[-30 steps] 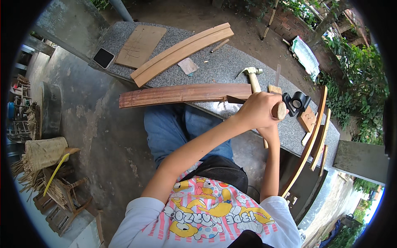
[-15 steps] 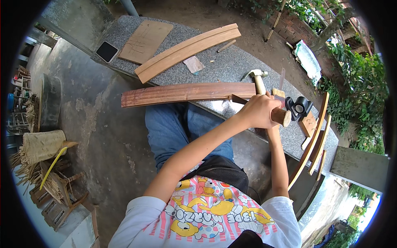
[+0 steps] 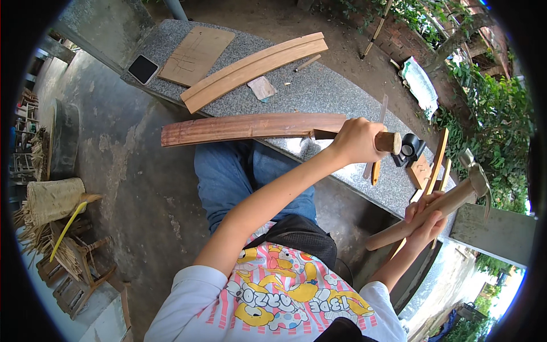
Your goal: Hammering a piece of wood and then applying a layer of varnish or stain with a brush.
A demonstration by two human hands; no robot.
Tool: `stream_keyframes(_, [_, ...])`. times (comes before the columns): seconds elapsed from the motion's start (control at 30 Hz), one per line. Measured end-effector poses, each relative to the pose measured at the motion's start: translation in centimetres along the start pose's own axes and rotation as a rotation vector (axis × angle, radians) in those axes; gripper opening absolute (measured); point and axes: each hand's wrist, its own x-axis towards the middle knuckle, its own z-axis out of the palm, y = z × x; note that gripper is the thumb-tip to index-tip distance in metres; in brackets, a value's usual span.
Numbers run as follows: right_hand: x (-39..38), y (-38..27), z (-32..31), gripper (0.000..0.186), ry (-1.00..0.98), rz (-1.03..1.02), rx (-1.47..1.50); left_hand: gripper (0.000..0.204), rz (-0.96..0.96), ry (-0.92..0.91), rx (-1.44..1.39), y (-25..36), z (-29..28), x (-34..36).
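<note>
A curved reddish-brown wooden piece (image 3: 239, 126) lies along the near edge of the granite slab (image 3: 319, 85), its left end overhanging above my knees. My left hand (image 3: 359, 141) is closed round a chisel (image 3: 390, 142); the handle's butt sticks out to the right. The dark blade points left and meets the near side of the wooden piece close to its right end. Off to the right, my right hand (image 3: 424, 221) grips a hammer (image 3: 407, 227) by its wooden handle. The metal head is raised at the upper right, beyond the slab's edge.
A second, lighter curved piece (image 3: 256, 71), a flat board (image 3: 196, 56) and a phone (image 3: 142, 69) lie farther back. Right of my left hand are a metal ruler (image 3: 383, 108), an orange handle (image 3: 375, 172), a black round device (image 3: 410, 150) and thin curved strips (image 3: 437, 159).
My right hand has swung the hammer away from the slab to the right and raised it. My left hand keeps the chisel at the wood. The whole view has shifted slightly.
</note>
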Motion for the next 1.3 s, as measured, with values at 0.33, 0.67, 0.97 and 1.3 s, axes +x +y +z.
stream_keyframes(0.33, [-0.5,-2.4,1.0,0.044,0.063,-0.041,-0.143,0.024,0.03,-0.008,0.004,-0.7,0.4,-0.1])
stream_keyframes(0.67, [0.5,-4.9,0.9,0.04,-0.032,-0.021,-0.261,0.02,0.058,0.061,-0.016,-1.1,0.1,0.2])
stream_keyframes(0.97, [-0.7,-3.0,1.5,0.025,-0.031,0.228,-0.393,0.021,0.06,0.046,-0.034,-1.2,-0.2,-0.1])
stream_keyframes(1.3, [-0.7,-1.0,2.8,0.018,-0.08,0.337,-0.362,0.022,0.036,0.006,-0.008,-1.3,-0.4,0.2])
